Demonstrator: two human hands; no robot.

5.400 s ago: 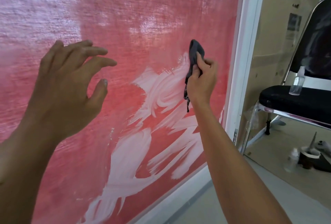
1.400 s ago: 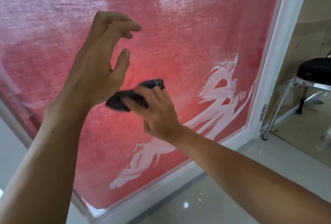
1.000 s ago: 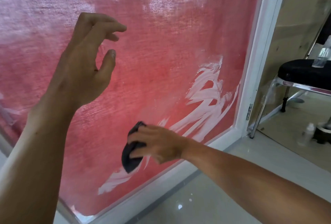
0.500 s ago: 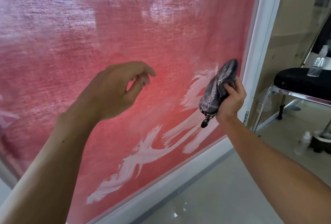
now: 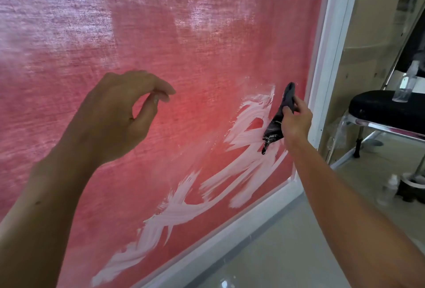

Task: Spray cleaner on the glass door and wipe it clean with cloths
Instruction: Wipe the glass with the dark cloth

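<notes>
The glass door (image 5: 195, 57) fills the view, with red fabric behind it and white cleaner smears (image 5: 243, 145) running from its lower middle up to the right. My right hand (image 5: 295, 119) grips a dark grey cloth (image 5: 279, 117) and holds it against the glass close to the white frame (image 5: 331, 34). My left hand (image 5: 119, 113) hovers in front of the pane, fingers loosely curled, thumb near the fingertips, holding nothing. A clear spray bottle (image 5: 406, 83) stands on a chair seat at the right.
A black padded chair (image 5: 386, 108) with chrome legs stands right of the door frame. A small bottle (image 5: 388, 190) and a dark pot with a white rim (image 5: 414, 186) sit on the light tiled floor (image 5: 276, 253) beside it.
My right hand swept the cloth from the lower middle of the pane up to the right edge and now holds it slightly lower against the smears. My left hand lowered a little.
</notes>
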